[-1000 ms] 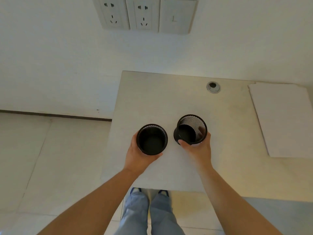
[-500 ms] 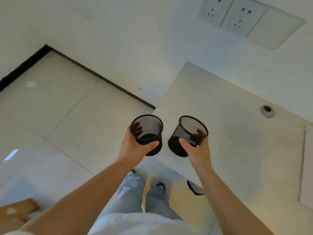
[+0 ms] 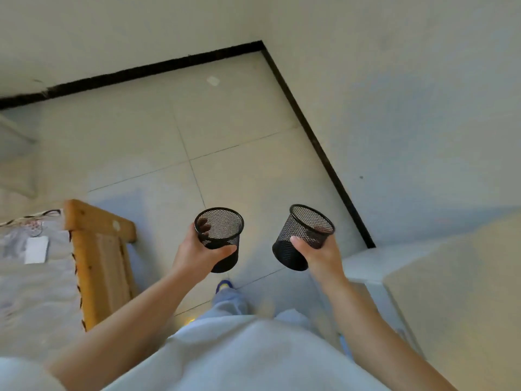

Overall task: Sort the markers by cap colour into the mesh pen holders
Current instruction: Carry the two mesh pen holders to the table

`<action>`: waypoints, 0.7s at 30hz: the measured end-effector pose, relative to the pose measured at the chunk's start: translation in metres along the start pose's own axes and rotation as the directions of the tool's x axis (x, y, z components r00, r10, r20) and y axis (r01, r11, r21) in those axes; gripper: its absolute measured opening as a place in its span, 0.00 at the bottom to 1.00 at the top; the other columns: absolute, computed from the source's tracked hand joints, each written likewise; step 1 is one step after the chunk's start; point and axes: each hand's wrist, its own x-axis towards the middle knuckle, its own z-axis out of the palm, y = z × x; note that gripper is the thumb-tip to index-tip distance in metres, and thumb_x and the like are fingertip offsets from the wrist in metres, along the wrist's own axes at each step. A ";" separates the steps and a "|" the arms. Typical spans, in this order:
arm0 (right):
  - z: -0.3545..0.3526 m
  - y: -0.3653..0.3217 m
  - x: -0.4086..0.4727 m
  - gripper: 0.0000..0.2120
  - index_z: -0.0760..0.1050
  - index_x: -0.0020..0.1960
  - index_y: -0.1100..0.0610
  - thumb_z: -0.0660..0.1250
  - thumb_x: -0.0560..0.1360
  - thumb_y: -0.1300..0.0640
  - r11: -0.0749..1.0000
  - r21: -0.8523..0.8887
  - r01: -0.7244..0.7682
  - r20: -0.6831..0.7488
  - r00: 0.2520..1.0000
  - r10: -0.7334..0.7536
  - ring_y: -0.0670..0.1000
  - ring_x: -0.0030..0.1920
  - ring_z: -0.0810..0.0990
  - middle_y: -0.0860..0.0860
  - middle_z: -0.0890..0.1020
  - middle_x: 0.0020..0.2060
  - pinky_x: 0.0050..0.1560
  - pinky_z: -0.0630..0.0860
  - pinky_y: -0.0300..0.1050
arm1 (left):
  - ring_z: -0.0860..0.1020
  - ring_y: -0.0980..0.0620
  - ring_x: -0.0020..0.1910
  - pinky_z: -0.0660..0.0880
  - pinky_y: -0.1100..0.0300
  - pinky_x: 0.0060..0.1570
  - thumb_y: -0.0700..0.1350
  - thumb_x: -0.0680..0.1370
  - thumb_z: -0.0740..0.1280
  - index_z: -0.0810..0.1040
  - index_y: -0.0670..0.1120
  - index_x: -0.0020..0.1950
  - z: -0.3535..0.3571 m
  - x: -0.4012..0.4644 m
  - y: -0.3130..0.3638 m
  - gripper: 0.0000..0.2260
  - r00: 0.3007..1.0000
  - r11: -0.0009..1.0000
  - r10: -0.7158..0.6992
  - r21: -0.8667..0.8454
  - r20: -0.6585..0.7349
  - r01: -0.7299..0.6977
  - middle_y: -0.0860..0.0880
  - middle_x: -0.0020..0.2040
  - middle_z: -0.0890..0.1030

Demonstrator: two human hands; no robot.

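I carry two black mesh pen holders in the air above a tiled floor. My left hand (image 3: 196, 253) grips the left pen holder (image 3: 221, 235), thumb across its front and fingers showing through the mesh. My right hand (image 3: 321, 256) grips the right pen holder (image 3: 303, 235), which tilts to the left. Both holders look empty. No markers are in view.
A wooden bed frame (image 3: 95, 249) with a grey patterned cover (image 3: 31, 277) stands at the left. The desk's corner (image 3: 451, 277) shows at the lower right. A black skirting (image 3: 315, 142) marks the room's corner ahead. My legs and a blue shoe (image 3: 224, 285) are below.
Both holders have been lifted off the desk. My view has swung left, away from the desk and the wall sockets, toward the room's corner and the bed.
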 end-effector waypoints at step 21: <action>0.315 -0.194 0.211 0.25 0.69 0.54 0.53 0.77 0.63 0.50 0.895 -0.424 0.136 0.392 0.919 0.046 0.49 0.50 0.77 0.47 0.79 0.49 0.51 0.72 0.43 | 0.71 0.56 0.51 0.67 0.66 0.46 0.48 0.62 0.79 0.66 0.57 0.55 -0.222 0.216 0.029 0.30 0.875 0.945 -0.259 -0.294 -0.410 0.142 0.65 0.47 0.71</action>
